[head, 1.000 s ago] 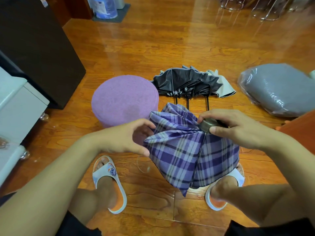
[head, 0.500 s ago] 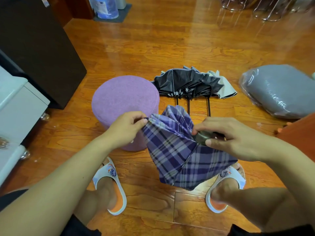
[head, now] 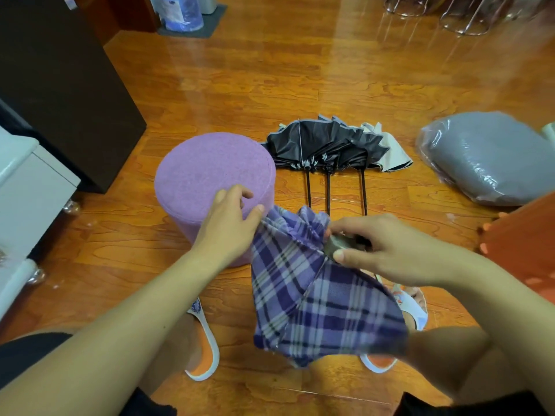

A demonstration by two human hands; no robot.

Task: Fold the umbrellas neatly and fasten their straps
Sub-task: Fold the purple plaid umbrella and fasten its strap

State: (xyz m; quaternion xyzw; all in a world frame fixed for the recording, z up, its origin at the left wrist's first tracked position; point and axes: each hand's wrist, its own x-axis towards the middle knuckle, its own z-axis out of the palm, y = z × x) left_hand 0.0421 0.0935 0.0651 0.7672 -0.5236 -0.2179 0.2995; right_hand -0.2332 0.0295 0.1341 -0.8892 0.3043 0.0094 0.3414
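A purple plaid umbrella (head: 315,295) hangs loosely between my knees, its cloth spread in slack folds. My right hand (head: 387,250) grips the grey cap at its top between thumb and fingers. My left hand (head: 231,226) pinches a fold of the plaid cloth at its upper left edge. Three collapsed umbrellas (head: 330,148), black and cream, lie side by side on the floor beyond, their thin shafts pointing toward me. Their handles are hidden behind the plaid cloth.
A round purple stool (head: 210,181) stands just left of the umbrellas. A grey cushion in plastic wrap (head: 492,157) lies at the right. A dark cabinet (head: 60,85) and white furniture (head: 27,187) line the left. My slippered feet rest on the wooden floor (head: 300,70).
My left hand moved up and right and took a fold of the plaid cloth. The canopy shifted lower and to the right. My right hand keeps its hold on the cap.
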